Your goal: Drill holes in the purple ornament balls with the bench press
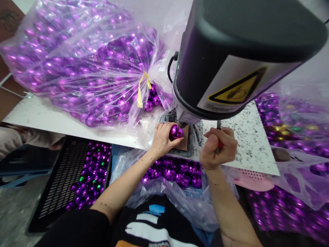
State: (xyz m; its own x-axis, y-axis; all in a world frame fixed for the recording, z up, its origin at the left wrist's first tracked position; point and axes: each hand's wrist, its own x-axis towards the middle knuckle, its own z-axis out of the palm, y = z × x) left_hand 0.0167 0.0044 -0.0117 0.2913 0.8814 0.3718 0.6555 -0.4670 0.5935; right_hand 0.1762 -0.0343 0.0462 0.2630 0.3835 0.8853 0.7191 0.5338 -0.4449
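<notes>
Here we see left hand cupping small shiny purple faceted bauble under press tip on tabletop; right hand fisted around lever. Bauble likely light, slick, brittle: hold by sides.

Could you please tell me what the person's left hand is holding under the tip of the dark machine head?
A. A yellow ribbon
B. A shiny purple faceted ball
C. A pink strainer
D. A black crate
B: the left hand grips a shiny purple faceted ball right under the tip of the dark machine head, over the white table, while the right hand is closed around a thin lever beside it.
</notes>
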